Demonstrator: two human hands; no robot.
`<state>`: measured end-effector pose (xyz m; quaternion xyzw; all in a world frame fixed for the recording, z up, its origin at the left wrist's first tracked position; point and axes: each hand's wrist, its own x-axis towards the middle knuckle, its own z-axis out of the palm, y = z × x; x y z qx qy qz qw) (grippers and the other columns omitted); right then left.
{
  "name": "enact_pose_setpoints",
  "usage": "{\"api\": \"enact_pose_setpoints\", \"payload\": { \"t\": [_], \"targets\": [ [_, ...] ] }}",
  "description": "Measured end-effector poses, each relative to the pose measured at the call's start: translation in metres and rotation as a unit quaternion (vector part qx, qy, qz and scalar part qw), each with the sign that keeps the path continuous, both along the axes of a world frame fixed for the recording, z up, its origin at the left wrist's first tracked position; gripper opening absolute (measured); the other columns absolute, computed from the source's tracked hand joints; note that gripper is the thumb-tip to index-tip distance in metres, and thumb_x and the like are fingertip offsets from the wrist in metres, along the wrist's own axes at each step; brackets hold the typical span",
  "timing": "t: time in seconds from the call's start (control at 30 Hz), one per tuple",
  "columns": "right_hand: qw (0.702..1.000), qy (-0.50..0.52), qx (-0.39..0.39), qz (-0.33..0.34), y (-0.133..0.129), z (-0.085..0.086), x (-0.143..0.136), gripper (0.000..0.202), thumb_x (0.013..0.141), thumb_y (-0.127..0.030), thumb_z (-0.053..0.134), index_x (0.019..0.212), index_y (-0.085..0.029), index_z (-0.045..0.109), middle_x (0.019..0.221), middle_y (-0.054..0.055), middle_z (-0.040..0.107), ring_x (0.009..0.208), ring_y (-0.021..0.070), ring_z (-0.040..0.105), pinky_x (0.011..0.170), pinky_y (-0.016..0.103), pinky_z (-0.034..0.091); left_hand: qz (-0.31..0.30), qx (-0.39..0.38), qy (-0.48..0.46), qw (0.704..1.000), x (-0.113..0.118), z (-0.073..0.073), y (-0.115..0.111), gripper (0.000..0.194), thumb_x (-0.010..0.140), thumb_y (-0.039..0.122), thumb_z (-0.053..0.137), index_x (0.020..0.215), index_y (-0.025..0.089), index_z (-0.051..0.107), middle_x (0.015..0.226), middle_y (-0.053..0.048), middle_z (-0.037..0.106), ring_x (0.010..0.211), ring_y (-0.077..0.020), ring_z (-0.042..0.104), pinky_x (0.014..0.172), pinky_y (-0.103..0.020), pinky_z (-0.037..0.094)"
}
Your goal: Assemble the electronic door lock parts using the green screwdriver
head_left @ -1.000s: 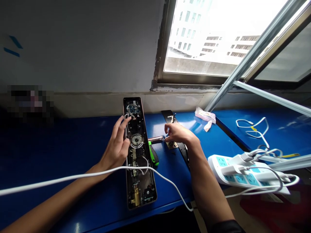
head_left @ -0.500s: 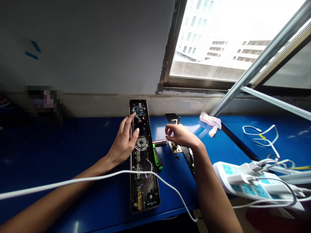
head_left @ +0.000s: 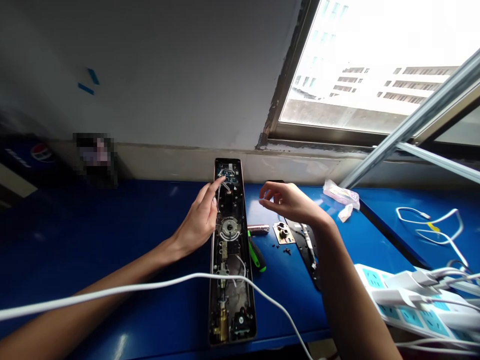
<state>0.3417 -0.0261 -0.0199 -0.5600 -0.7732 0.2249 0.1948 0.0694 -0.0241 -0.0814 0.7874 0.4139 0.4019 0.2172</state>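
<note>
A long black housing (head_left: 233, 255) lies open on the blue table, its inner parts, wires and a circuit board (head_left: 227, 172) showing. My left hand (head_left: 198, 215) rests at its left edge, index finger stretched to the wires near the board, thumb apart from it. Right of the housing, my right hand (head_left: 285, 200) hovers with curled fingers; whether a small item is between them cannot be made out. Below that hand lie a metal plate with a round part (head_left: 284, 233), several small black screws (head_left: 287, 251) and a long black panel (head_left: 305, 250).
A green-and-black screwdriver (head_left: 257, 255) and a shiny cylinder (head_left: 258, 229) lie beside the housing. A white cable (head_left: 150, 286) crosses in front. At the right are a power strip (head_left: 408, 310), a plastic packet (head_left: 340, 194), a coiled cable (head_left: 450, 240) and metal bars (head_left: 416, 117).
The view has shifted, moving the scene rightward. My right hand has lifted away from the metal plate, uncovering more of it and the panel. My left index finger has straightened somewhat.
</note>
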Motion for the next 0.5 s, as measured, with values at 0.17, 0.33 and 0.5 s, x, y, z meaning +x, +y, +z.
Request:
{"api": "enact_pose_setpoints", "payload": {
  "t": [0.17,0.33,0.5],
  "targets": [
    [0.996,-0.049,-0.035,0.063,0.011,0.031,-0.013,0.014,0.09,-0.031,0.07,0.101,-0.023,0.072,0.085,0.0,0.074,0.07,0.0124,0.065,0.063,0.025,0.047,0.0,0.001,0.006,1.0,-0.002,0.001,-0.001,0.059,0.107,0.02,0.035,0.165,0.029,0.031,0.164,-0.01,0.042,0.148,-0.0256,0.047,0.13,-0.052,0.032],
    [0.987,-0.114,-0.06,0.095,0.013,0.055,-0.024,0.007,0.091,-0.028,0.068,0.092,-0.024,0.073,0.087,-0.002,0.076,0.072,0.0127,0.068,0.062,0.025,0.049,0.009,0.001,0.004,1.0,-0.001,-0.002,-0.003,0.059,0.107,0.02,0.035,0.165,0.029,0.03,0.165,-0.009,0.04,0.15,-0.0264,0.044,0.13,-0.053,0.033],
    [0.99,-0.105,-0.033,0.088,0.006,0.068,-0.03,0.006,0.09,-0.025,0.067,0.085,-0.024,0.07,0.082,-0.003,0.075,0.069,0.0114,0.067,0.059,0.024,0.048,0.023,0.008,0.004,1.0,-0.002,-0.003,-0.004,0.061,0.107,0.02,0.036,0.166,0.031,0.027,0.169,-0.008,0.034,0.155,-0.0262,0.038,0.127,-0.049,0.039]
  ]
}}
